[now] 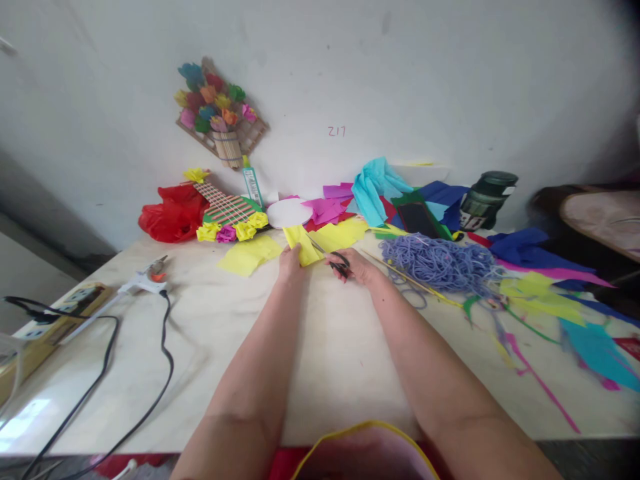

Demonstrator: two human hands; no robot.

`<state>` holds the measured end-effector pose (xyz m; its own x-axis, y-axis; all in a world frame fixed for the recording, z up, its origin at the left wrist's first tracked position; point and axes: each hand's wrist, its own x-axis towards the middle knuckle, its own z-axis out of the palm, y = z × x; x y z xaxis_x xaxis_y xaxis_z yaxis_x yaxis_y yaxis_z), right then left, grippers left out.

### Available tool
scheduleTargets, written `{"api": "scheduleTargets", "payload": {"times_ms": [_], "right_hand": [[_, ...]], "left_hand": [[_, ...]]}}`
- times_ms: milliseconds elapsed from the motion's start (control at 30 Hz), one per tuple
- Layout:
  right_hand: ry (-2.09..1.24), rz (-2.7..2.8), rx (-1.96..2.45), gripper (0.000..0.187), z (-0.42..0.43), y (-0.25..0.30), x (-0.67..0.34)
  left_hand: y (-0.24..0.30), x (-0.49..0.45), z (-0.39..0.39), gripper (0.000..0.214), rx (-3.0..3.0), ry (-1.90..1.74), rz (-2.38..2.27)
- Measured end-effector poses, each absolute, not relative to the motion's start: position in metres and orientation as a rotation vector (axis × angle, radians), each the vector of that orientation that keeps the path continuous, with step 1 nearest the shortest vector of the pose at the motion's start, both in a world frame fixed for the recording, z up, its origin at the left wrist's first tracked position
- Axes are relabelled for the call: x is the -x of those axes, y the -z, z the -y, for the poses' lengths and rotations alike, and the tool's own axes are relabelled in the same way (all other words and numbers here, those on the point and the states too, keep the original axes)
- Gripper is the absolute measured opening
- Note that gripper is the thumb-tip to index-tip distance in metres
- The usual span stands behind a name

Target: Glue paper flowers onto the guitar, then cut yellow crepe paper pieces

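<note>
My left hand (291, 262) is closed on the lower left edge of a folded strip of yellow crepe paper (303, 244). From the right, my right hand (357, 267) grips black-handled scissors (341, 265). Their blades point up and left and lie against the yellow paper at its right side. Whether the blades are apart cannot be made out. One more yellow crepe sheet (253, 255) lies flat to the left of my left hand, and another yellow piece (340, 233) lies just beyond the scissors.
A glue gun (145, 280) with a black cord and a power strip (65, 313) are at the left. Purple-blue yarn (440, 262), a thin stick (415, 280) and paper scraps lie right. Behind stand a flower-decorated craft (230, 210), a glue bottle (253, 185) and a dark green jar (487, 200).
</note>
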<state>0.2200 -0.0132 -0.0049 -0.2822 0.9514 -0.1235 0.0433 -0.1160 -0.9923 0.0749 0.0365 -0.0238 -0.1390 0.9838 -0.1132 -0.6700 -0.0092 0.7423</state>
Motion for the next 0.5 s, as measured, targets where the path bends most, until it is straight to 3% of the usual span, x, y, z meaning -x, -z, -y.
{"api": "scheduleTargets", "payload": {"times_ms": [500], "right_hand": [[-1.475, 1.378, 1.139, 0.027, 0.0097, 0.009, -0.2139]], "left_hand": [[0.0241, -0.0784, -0.0347, 0.019, -0.539, -1.536, -0.814]]}}
